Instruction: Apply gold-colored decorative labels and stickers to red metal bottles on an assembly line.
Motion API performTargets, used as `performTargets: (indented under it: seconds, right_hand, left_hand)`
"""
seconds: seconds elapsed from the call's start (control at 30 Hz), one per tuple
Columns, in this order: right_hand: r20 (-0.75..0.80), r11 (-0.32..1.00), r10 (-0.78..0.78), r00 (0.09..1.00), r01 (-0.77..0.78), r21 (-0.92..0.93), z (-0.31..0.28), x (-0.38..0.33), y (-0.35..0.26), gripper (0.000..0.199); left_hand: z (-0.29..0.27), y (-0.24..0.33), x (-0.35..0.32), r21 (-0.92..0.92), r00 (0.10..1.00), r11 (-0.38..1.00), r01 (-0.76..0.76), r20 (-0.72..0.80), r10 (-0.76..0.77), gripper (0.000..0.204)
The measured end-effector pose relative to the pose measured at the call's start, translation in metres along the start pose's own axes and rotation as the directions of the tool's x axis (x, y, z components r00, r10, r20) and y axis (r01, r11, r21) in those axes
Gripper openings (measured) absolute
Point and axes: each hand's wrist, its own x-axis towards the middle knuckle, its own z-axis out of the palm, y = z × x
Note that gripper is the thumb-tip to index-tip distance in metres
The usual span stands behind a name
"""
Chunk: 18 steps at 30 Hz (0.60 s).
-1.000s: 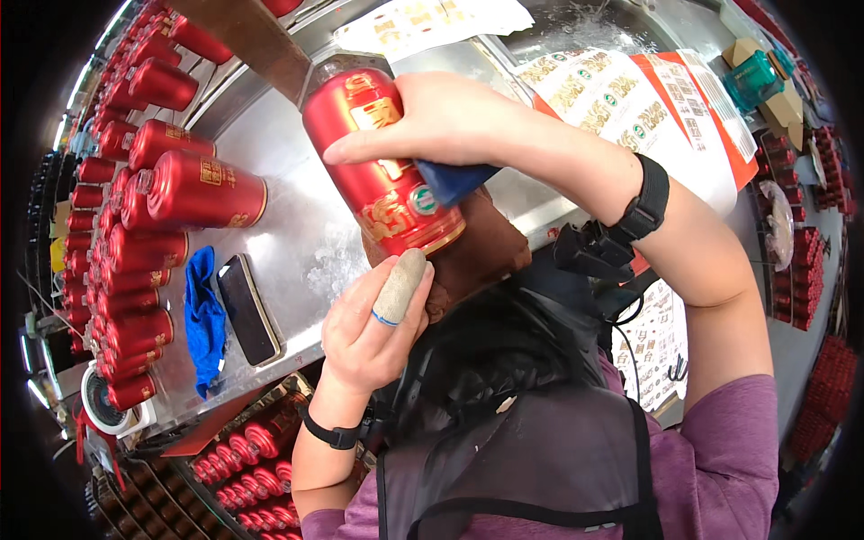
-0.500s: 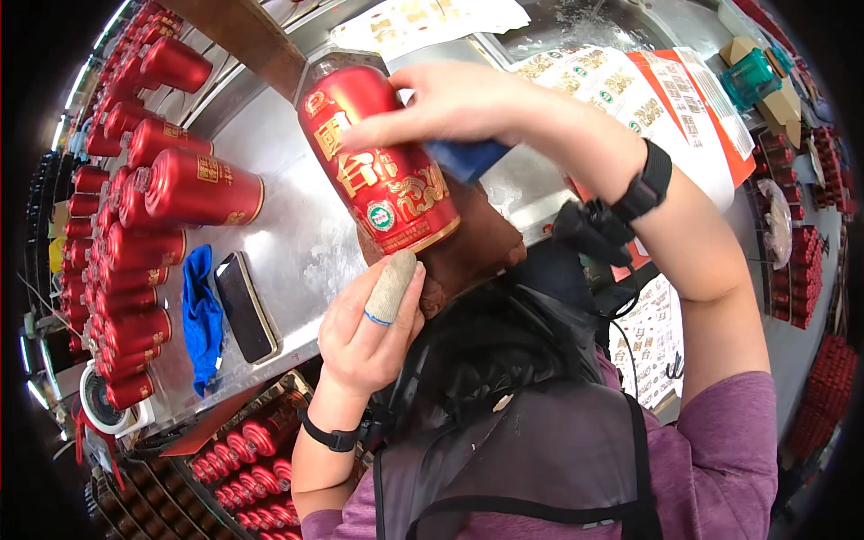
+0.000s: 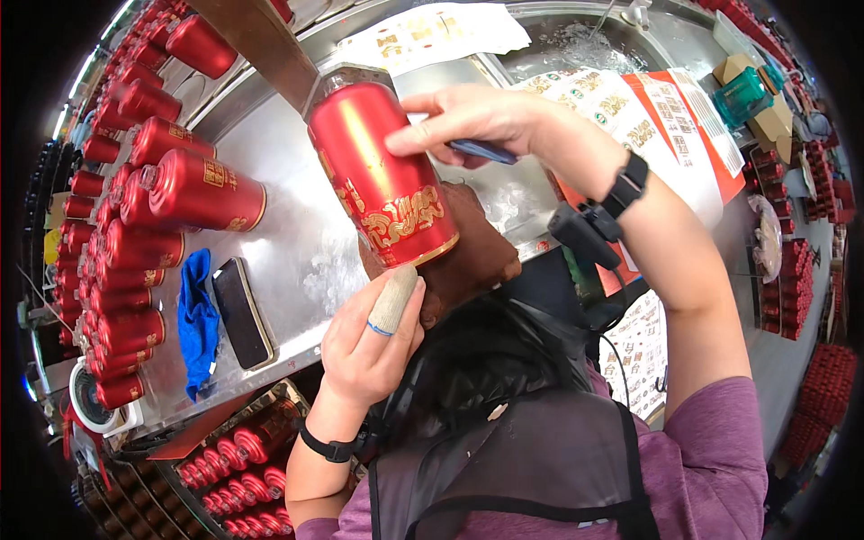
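Note:
A shiny red bottle (image 3: 373, 135) with gold patterns lies tilted in front of me, its neck at a metal bracket (image 3: 337, 76) at the far end. My left hand (image 3: 371, 337) is at its near base, fingers bent and pressed together against the bottom rim; one finger wears a beige finger cot (image 3: 392, 301). My right hand (image 3: 472, 126) is closed round a flat dark blue piece (image 3: 484, 151), with the thumb at the bottle's right side. Below the bottle lies a brown cloth (image 3: 481, 238).
Several red bottles (image 3: 207, 189) stand in rows at the left. A blue cloth (image 3: 198, 324) and a phone (image 3: 241, 313) lie on the metal table. Printed sticker sheets (image 3: 594, 103) lie at the right, before a wet sink (image 3: 576, 45). Crated bottles (image 3: 238, 450) are below left.
The bottle has turned about its length, so its large gold characters have rolled to the left and out of sight. The blue piece in my right hand now shows edge-on.

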Motion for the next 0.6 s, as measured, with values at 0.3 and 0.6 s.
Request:
performTargets:
  seconds: [0.3,0.6]
  right_hand:
    - [-0.303,0.710,-0.118,0.946,-0.133,-0.692,0.038,-0.003,-0.027,0.095]
    - [-0.218,0.938,-0.071,0.973,-0.010,-0.348,0.052,-0.005,-0.029,0.082]
  left_hand:
    - [-0.005,0.001,-0.004,-0.005,0.998,0.999,0.043,0.043,-0.043,0.035]
    - [-0.005,0.000,-0.002,0.014,0.998,0.999,0.040,0.041,-0.041,0.034]
